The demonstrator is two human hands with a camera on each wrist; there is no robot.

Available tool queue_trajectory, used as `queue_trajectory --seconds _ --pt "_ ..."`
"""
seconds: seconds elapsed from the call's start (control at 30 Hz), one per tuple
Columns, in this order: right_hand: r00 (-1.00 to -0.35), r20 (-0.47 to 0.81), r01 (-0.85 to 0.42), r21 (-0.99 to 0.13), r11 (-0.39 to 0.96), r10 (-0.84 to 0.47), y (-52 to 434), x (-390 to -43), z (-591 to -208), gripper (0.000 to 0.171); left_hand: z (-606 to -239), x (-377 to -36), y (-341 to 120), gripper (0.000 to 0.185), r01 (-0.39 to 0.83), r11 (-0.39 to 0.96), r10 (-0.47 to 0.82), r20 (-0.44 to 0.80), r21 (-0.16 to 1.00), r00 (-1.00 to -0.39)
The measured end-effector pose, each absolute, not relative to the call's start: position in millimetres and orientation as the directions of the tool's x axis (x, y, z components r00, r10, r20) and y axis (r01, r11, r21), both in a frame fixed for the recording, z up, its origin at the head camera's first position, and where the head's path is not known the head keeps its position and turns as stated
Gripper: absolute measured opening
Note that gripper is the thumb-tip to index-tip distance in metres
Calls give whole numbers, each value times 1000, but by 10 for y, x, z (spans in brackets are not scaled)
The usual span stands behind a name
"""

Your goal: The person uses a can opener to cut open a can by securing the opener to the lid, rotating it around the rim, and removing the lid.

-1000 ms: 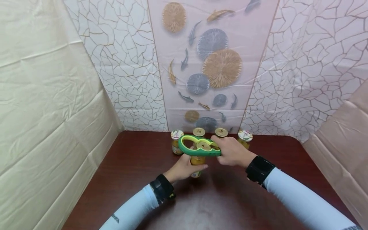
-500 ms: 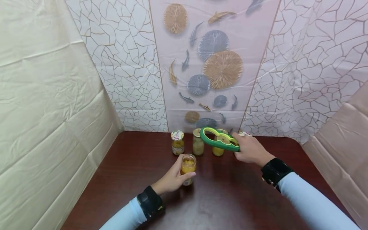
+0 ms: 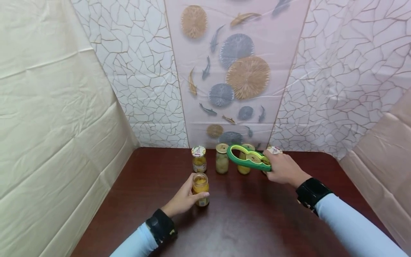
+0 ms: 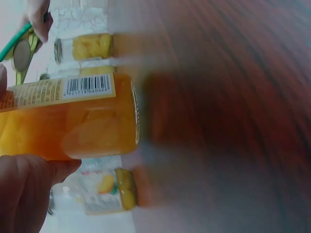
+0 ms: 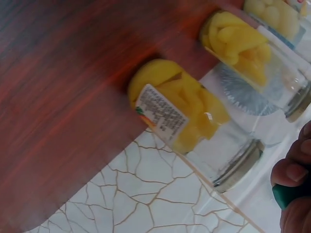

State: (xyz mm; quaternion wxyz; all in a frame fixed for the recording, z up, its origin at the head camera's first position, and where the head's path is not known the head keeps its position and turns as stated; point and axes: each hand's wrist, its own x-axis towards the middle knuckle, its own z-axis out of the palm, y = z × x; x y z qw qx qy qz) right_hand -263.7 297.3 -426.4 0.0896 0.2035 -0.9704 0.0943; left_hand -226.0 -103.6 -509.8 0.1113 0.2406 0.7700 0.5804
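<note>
Barcode on held jar's label (image 4: 58, 90), digits and print too blurred to read

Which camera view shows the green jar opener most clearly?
The head view: the whole green jar opener is visible there, gripped by the right hand above the row of jars. The left wrist view catches only its edge at the top left. The right wrist view shows just a green sliver beside the fingers.

Left wrist view: dark red wooden table (image 4: 233, 97) smeared by motion blur, left hand (image 4: 24, 189) cut off by bottom-left edge, orange-filled glass jar (image 4: 73, 116) cropped at left so its mouth isn't visible. Right wrist view: right hand (image 5: 294, 194) only partly in frame, green plastic jar opener (image 5: 284, 196) just a sliver. Head view: fourth white-lidded jar (image 3: 274, 150) mostly hidden behind that hand, labels too small to read.
</note>
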Motion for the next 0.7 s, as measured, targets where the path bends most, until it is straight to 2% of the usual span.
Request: queue_trajectory --seconds 0.37,0.7 --pt "-900 212 -414 -136 900 -382 3147 -2551 -4325 48 -5129 -2464 -1271 58 196 289 303 105 937 -947" --pt "-906 178 -411 -138 901 -385 3240 -2523 -4345 40 -5197 -2686 -1464 58 179 278 219 119 944 -968"
